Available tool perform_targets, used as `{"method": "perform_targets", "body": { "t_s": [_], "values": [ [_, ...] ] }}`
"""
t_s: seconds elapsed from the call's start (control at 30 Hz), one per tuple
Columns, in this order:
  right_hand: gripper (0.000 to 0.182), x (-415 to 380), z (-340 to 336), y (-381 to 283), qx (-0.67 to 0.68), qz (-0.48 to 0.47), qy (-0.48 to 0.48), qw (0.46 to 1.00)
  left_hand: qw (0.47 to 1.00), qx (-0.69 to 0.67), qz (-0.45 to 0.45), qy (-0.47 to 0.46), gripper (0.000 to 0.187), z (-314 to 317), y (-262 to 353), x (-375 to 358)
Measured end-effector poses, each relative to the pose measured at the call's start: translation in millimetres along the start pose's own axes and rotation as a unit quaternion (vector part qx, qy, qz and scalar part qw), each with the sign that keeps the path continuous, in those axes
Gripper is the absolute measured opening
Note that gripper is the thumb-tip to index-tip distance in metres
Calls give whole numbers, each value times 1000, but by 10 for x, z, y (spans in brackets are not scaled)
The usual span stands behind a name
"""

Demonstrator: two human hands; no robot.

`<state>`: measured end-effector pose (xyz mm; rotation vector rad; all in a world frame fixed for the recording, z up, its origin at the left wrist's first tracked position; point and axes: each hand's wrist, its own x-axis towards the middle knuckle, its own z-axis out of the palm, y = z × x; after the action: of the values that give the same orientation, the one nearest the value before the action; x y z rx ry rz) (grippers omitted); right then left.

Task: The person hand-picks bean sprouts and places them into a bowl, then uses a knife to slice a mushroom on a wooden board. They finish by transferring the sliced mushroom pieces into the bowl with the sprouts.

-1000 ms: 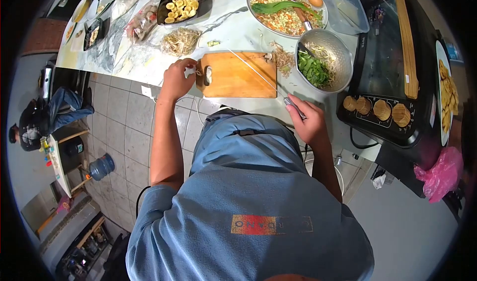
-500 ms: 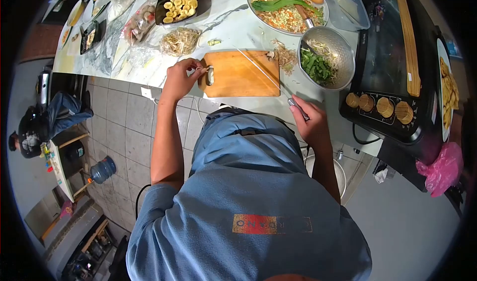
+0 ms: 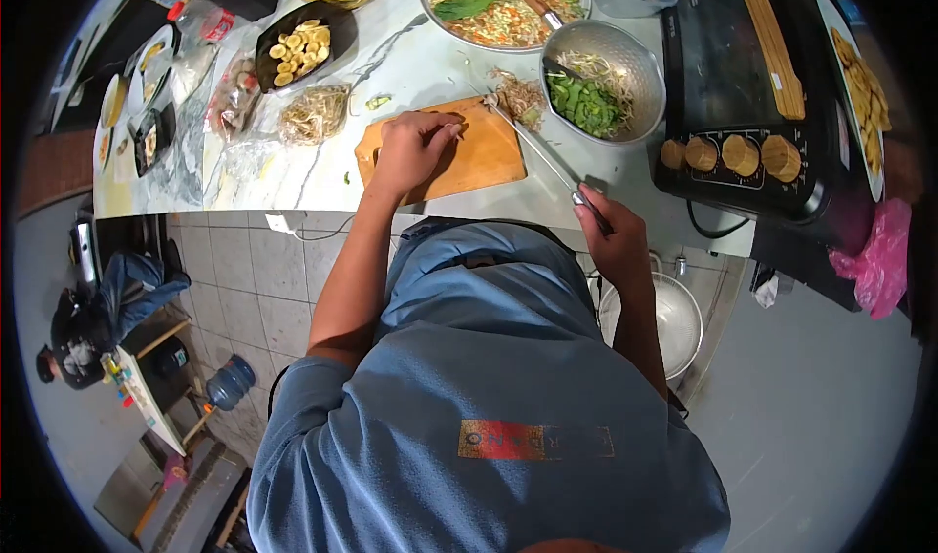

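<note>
My right hand [image 3: 616, 235] is closed round the dark handle of a knife [image 3: 547, 157], whose long blade points up and left to the board's upper right corner. Over the wooden cutting board [image 3: 489, 157] is my left hand [image 3: 415, 148], its fingers curled in a pinch; what they hold is too small to make out. Brown scraps [image 3: 518, 99] lie just past the board. Behind them stands a metal bowl [image 3: 640, 74] with chopped greens and bean sprouts. A bag of bean sprouts [image 3: 315, 115] lies left of the board.
A large pan [image 3: 469, 11] of chopped vegetables stands at the back. Sliced bananas fill a black bowl [image 3: 337, 30]. On the right is a black oven [image 3: 723, 113] with wooden knobs. A seated person [image 3: 83, 333] is far left, beyond the counter.
My left hand has moved right, from the board's handle end to over its middle. The board now sits tilted, and the knife blade has swung more upright. The whole view has shifted.
</note>
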<state>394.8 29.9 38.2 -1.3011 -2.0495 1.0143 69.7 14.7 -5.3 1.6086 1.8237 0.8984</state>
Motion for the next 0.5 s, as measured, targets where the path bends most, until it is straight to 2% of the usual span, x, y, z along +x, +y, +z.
{"method": "perform_targets", "body": {
  "t_s": [0.2,0.27,0.5],
  "values": [
    [28,-98,18,-3,9,21,8,1000,997,66,25,14,19,-16,-41,-10],
    [28,-98,34,-6,3,14,9,1000,1000,-5,-6,17,20,-12,-93,-10],
    [29,-74,77,-14,9,13,11,1000,989,-89,-120,-9,21,-161,119,-43]
  ]
}}
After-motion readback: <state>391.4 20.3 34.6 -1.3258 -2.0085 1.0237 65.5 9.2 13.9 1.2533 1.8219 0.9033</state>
